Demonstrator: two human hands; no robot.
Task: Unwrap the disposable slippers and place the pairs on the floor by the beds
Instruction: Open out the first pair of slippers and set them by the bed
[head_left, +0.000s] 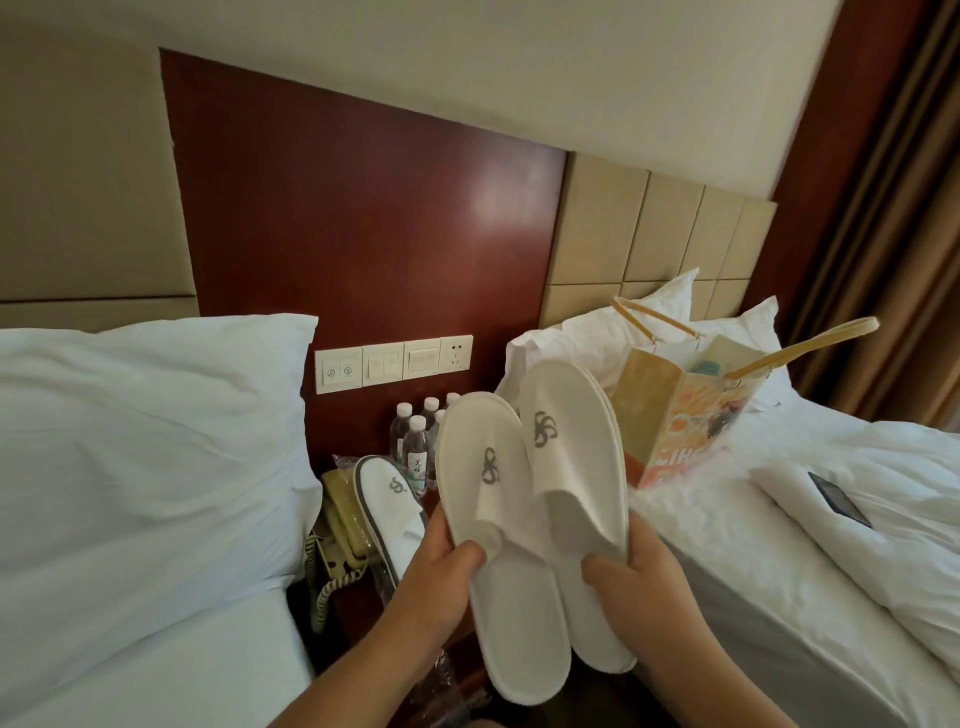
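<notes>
I hold two unwrapped white slippers with grey logos up between the beds, toes pointing away. My left hand (444, 569) grips the left slipper (493, 525) at its middle, thumb on top. My right hand (631, 577) grips the right slipper (574, 467) the same way. The two slippers overlap slightly along their inner edges. A further slipper pair in clear wrapping (389, 506) leans on the nightstand behind my left hand. Crumpled clear plastic (441, 675) lies low under my left forearm.
A bed with a white pillow (140, 441) is on the left, another bed (779, 545) on the right. On the right bed stand an orange paper bag (685, 415) and a dark phone (839, 496). The nightstand carries a telephone (343, 525) and several water bottles (415, 441).
</notes>
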